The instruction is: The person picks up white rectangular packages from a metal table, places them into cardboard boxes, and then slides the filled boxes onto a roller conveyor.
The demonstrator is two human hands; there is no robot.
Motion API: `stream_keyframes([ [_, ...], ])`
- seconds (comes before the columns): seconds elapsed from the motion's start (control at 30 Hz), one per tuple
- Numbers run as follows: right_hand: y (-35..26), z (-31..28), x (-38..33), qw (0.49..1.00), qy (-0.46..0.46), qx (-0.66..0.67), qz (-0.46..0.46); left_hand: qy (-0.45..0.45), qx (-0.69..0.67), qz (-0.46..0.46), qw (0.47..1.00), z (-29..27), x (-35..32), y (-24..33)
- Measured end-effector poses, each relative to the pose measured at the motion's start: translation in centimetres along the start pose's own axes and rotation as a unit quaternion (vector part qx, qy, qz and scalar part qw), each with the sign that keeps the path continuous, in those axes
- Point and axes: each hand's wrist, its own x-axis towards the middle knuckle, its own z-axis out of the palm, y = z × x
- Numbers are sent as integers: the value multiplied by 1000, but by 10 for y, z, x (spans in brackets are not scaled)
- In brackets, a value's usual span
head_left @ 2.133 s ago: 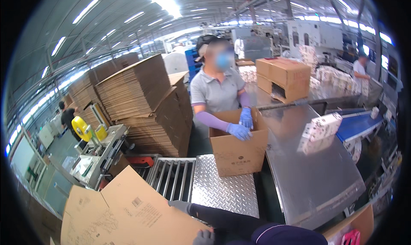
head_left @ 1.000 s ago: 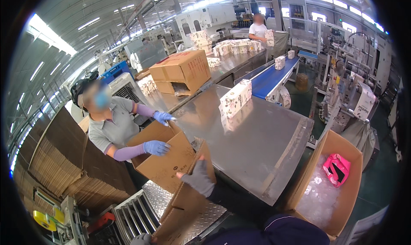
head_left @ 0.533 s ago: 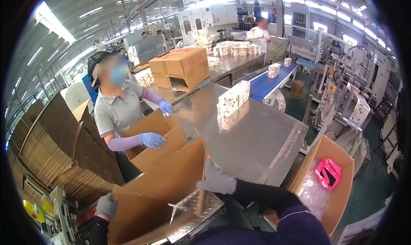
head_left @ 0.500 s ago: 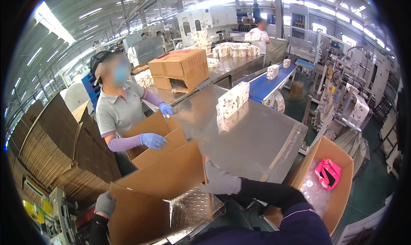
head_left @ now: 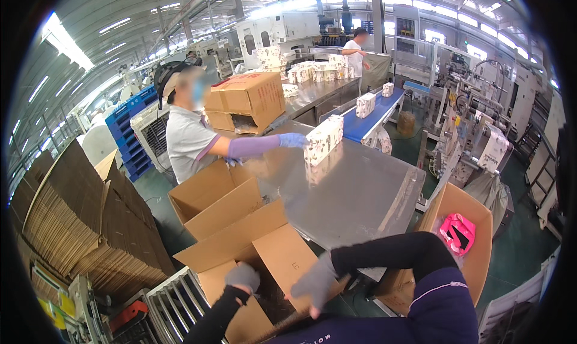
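Note:
An open cardboard box (head_left: 237, 242) stands right in front of me with its flaps spread. My left hand (head_left: 242, 277), in a grey glove, is curled at the edge of the box's left flap. Its fingertips are mostly hidden, so whatever they grip does not show. My right hand (head_left: 315, 282), in a grey glove with some bare fingertips, lies against the right flap (head_left: 285, 260), its fingers apart. The inside of the box is dark and partly covered by my hands.
A co-worker's blue-gloved hand (head_left: 293, 140) touches a floral-wrapped pack (head_left: 324, 141) on the metal table (head_left: 360, 191). Another open carton (head_left: 213, 197) stands beside mine. Stacked flat cardboard (head_left: 90, 224) and a roller conveyor (head_left: 177, 302) are left; a carton with a pink item (head_left: 458, 234) is right.
The box ahead of me has turned and come nearer, its flaps spreading. My left hand moved right to its opening, my right hand lower. The co-worker has reached over to the pack.

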Motion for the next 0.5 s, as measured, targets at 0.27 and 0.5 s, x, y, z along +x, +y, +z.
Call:
stream_keyframes([
  [0.27, 118, 38, 64, 830, 423, -333, 146, -1, 35, 0, 999, -124, 61, -54],
  [0.5, 140, 113, 63, 588, 542, 572, 182, 235, -7, 216, 948, 16, -50, -52],
])
